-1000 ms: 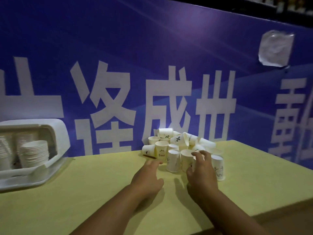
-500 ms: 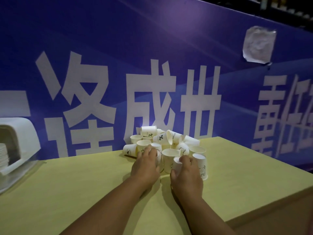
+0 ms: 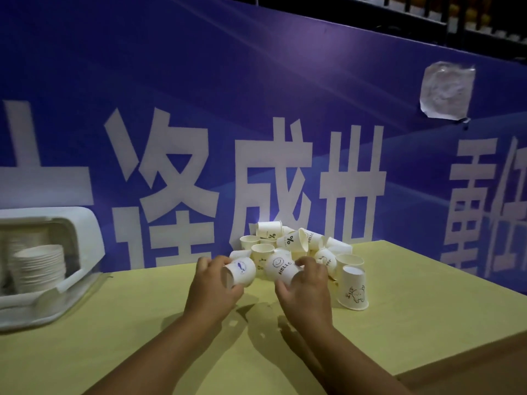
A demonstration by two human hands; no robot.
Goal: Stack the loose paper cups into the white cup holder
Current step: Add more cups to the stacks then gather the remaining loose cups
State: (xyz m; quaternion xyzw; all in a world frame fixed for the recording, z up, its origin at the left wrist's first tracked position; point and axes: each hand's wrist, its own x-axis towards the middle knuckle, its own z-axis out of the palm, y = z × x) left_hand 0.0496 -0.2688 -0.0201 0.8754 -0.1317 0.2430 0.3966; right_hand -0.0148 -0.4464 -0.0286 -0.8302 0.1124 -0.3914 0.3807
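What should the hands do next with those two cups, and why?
Probably slide one cup into the other. The left hand grips a blue-marked cup and the right hand grips the HELLO cup, side by side, so nesting them is easy before carrying them to the white holder on the left.

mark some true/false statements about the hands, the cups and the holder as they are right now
1. The left hand holds a cup with a blue drawing. True.
2. The right hand is empty. False: its grip is on the HELLO cup.
3. The cup with an animal drawing stands upside down on the table. True.
4. The white cup holder sits to the right of the pile of loose cups. False: it is to the left.
5. The holder is empty. False: a stack of cups lies inside.
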